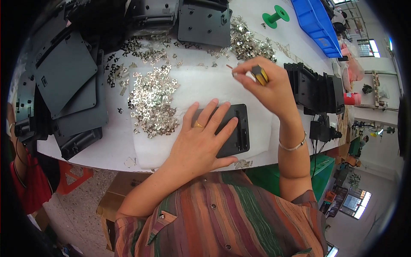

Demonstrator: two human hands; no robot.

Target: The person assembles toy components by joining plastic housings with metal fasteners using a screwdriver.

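My left hand (199,139) lies with fingers spread over a dark grey plastic housing (241,135), which rests on white foam sheeting (205,81) in front of me. A ring is on one finger. Raised to the right above the foam, my right hand (274,90) is closed around a screwdriver (260,75) with a yellow and black handle. Its thumb and forefinger pinch together near a small shiny piece, too small to make out. Left of the housing spreads a heap of small silver metal clips (152,100).
Stacked dark plastic panels (68,77) fill the left, with more panels (203,23) at the back. Another clip pile (250,40) lies beyond my right hand. A green spool (276,17), a blue crate (317,28) and upright black housings (314,88) stand right. Another person's red sleeve (28,184) shows lower left.
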